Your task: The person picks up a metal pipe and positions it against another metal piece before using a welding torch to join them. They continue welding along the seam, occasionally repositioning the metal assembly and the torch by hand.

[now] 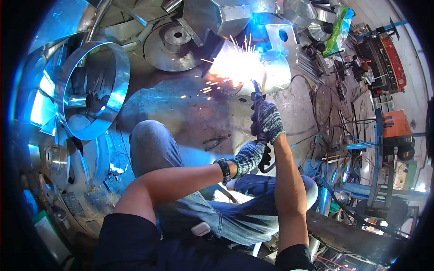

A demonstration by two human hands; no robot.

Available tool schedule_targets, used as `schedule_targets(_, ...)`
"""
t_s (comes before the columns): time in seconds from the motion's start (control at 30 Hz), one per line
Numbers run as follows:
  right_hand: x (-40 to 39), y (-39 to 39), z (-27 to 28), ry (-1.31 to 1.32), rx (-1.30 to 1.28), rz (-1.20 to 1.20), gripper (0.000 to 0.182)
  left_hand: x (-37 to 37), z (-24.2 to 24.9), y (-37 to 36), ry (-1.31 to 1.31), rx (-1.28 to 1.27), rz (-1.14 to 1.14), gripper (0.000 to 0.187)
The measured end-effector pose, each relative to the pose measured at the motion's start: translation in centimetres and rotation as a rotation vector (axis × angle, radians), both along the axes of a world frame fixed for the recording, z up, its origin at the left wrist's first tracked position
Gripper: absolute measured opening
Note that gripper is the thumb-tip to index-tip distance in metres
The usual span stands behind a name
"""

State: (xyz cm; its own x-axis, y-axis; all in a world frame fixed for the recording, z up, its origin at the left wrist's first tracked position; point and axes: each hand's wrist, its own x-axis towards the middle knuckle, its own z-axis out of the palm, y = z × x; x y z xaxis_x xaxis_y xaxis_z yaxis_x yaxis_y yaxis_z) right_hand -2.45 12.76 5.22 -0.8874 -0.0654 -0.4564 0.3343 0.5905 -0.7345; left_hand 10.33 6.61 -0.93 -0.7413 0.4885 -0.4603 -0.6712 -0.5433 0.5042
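Up ahead, the right hand (267, 118) grips a welding torch (257, 90), its tip sparking on a shiny metal piece (275, 72) on the floor (181, 108). The left hand (247, 156) wraps closed under the right wrist. Pliers (216, 142) lie nearby on the floor, and a big metal ring (92, 88) stands at the left.

Both arms reach forward over the bent knees. The right hand (267, 118), in a knitted glove, is raised and closed in a fist. The left hand (247, 157), gloved too, sits just below it, wrist bent inward.
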Motion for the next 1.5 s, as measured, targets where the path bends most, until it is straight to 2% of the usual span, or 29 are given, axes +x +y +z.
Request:
schedule_targets(0.13,0.2,-0.1,-0.3,0.006,-0.063,-0.102,0.057,0.0,0.4,-0.3,-0.024,0.042,0.003,0.040)
schedule_targets(0.2,-0.3,1.1,-2.3,0.182,-0.045,0.065,0.057,0.0,0.5,-0.3,-0.009,0.030,-0.004,0.040)
schedule_targets(0.23,-0.6,1.8,-3.3,0.181,-0.045,0.065,0.057,0.0,0.6,-0.3,-0.018,0.027,-0.001,0.040)
schedule_targets(0.3,-1.1,2.1,-4.0,0.710,0.149,0.474,0.049,0.0,0.3,-0.1,-0.028,0.024,0.002,0.040)
schedule_targets(0.33,-1.1,2.4,-4.3,0.709,0.148,0.474,0.049,0.1,0.1,0.1,-0.027,0.029,0.002,0.041)
schedule_targets(0.4,-0.8,1.4,-2.4,0.084,-0.051,0.030,0.035,0.0,0.3,-0.1,-0.021,0.034,0.007,0.041)
schedule_targets(0.43,-0.9,1.6,-2.7,0.085,-0.051,0.031,0.035,-0.1,0.3,-0.2,-0.019,0.029,0.003,0.042)
schedule_targets(0.5,-1.0,2.2,-3.5,0.576,0.258,0.444,0.030,0.0,0.4,-0.2,-0.018,0.025,-0.004,0.042)
schedule_targets(0.57,-1.0,2.3,-3.2,0.520,0.253,0.454,0.030,0.1,0.2,-0.3,0.016,0.037,0.005,0.043)
schedule_targets(0.6,-0.9,2.0,-2.7,0.465,0.249,0.464,0.030,0.0,0.2,-0.1,0.092,-0.070,-0.002,0.043)
schedule_targets(0.63,-0.8,1.6,-2.2,0.174,0.048,0.187,0.029,0.0,0.1,-0.1,0.092,-0.095,-0.021,0.043)
schedule_targets(0.67,-0.5,0.8,-1.0,0.173,0.048,0.188,0.029,-0.1,0.2,-0.1,0.093,-0.120,-0.039,0.043)
schedule_targets(0.73,-0.2,0.1,0.2,-0.179,-0.181,-0.190,0.030,-0.1,0.0,0.0,0.042,-0.038,-0.036,0.042)
schedule_targets(0.8,-0.5,1.6,-3.0,0.106,-0.067,0.070,0.040,-0.1,0.3,-0.1,-0.009,0.044,-0.035,0.041)
schedule_targets(0.83,-0.7,2.4,-4.0,0.575,0.166,0.422,0.051,0.0,0.6,-0.2,-0.014,0.045,-0.019,0.040)
schedule_targets(0.87,-0.6,2.2,-3.9,0.574,0.165,0.423,0.051,0.0,0.7,-0.3,-0.019,0.046,-0.002,0.039)
schedule_targets(0.93,-0.7,1.9,-3.5,0.166,-0.157,0.139,0.057,0.1,0.6,-0.2,0.011,0.020,0.011,0.037)
schedule_targets(1.0,-0.5,1.7,-3.0,0.148,-0.172,0.104,0.055,0.1,0.5,-0.2,-0.018,0.049,0.008,0.038)
schedule_targets(1.07,-0.1,0.9,-2.1,0.034,-0.155,-0.034,0.059,0.1,0.2,-0.1,0.007,0.027,-0.001,0.039)
schedule_targets(1.2,-1.1,2.0,-2.9,0.042,-0.069,0.032,0.050,0.1,0.7,-0.4,0.006,0.019,-0.011,0.039)
schedule_targets(1.27,-1.4,2.5,-3.7,0.608,0.257,0.549,0.040,0.1,0.6,-0.4,0.000,0.042,-0.011,0.039)
schedule_targets(1.3,-1.3,2.4,-3.4,0.608,0.256,0.549,0.040,0.1,0.5,-0.4,-0.006,0.066,-0.010,0.038)
schedule_targets(1.37,-0.9,1.8,-2.3,0.368,0.289,0.435,0.040,0.0,0.3,-0.3,0.001,0.043,-0.022,0.037)
schedule_targets(1.5,-1.2,2.8,-3.9,0.339,0.182,0.356,0.039,0.0,0.1,-0.2,-0.003,0.029,-0.027,0.035)
